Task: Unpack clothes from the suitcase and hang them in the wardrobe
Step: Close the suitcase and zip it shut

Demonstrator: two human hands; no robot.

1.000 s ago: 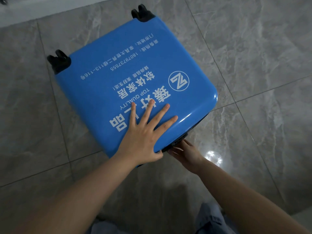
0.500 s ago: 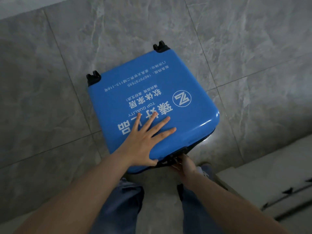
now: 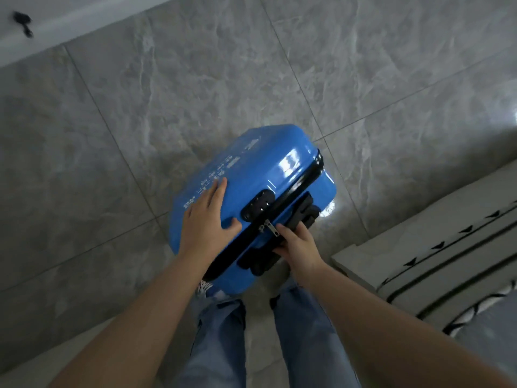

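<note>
The left hand is laid flat, fingers straight, against the printed face of the blue suitcase, at 9 o'clock of the lock. The right hand is curled around the black carry handle on the case's side, just beside the zip pull. The suitcase is seen tilted on edge above the grey tiled floor, directly ahead of the jeans-clad legs, with the zip track shut.

Risks, as judged: the glossy shell may slide under the flat palm, since only one hand grips; the case could then swing and strike the shins or feet.

At 3 to 4 o'clock movement is limited by a pale stepped ledge; open tile is offered from 9 to 12 o'clock, bounded by the white skirting.
</note>
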